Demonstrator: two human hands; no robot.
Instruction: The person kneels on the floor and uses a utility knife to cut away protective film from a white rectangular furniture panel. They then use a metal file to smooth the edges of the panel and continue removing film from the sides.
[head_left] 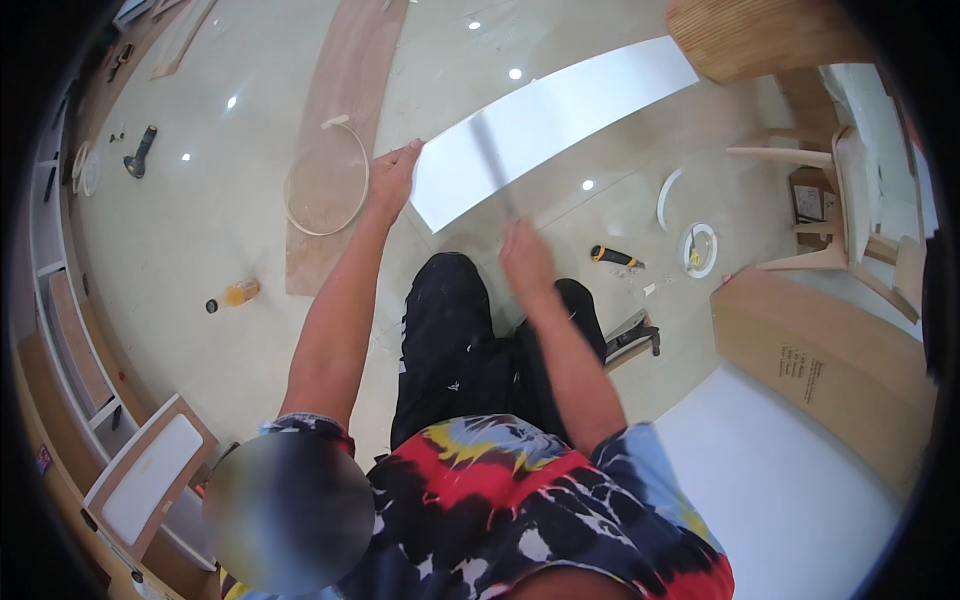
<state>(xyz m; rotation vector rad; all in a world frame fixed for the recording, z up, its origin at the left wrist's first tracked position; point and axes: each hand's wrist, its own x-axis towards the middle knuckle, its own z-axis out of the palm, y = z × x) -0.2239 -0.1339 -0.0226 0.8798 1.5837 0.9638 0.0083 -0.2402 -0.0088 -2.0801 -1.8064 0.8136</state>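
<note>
A long white board (580,105) stretches from my knees toward the far right, its far end by a wooden piece of furniture. At its near left corner my left hand (393,182) grips the end, with the fingers closed on the edge. My right hand (527,258) is wrapped round the lower end of a long flat file-like tool (490,150). Motion smears this tool, which lies across the view of the board's near half. A loop of pale edging strip (362,180) lies beside my left wrist, over a brown wooden panel (345,85).
Right of my knees are a yellow-black utility knife (615,257), a hammer (648,335) and a white strip roll (690,250). A cardboard box (820,370) and wooden chair (850,200) stand farther right. A drill (141,155) and bottle (242,292) lie at left.
</note>
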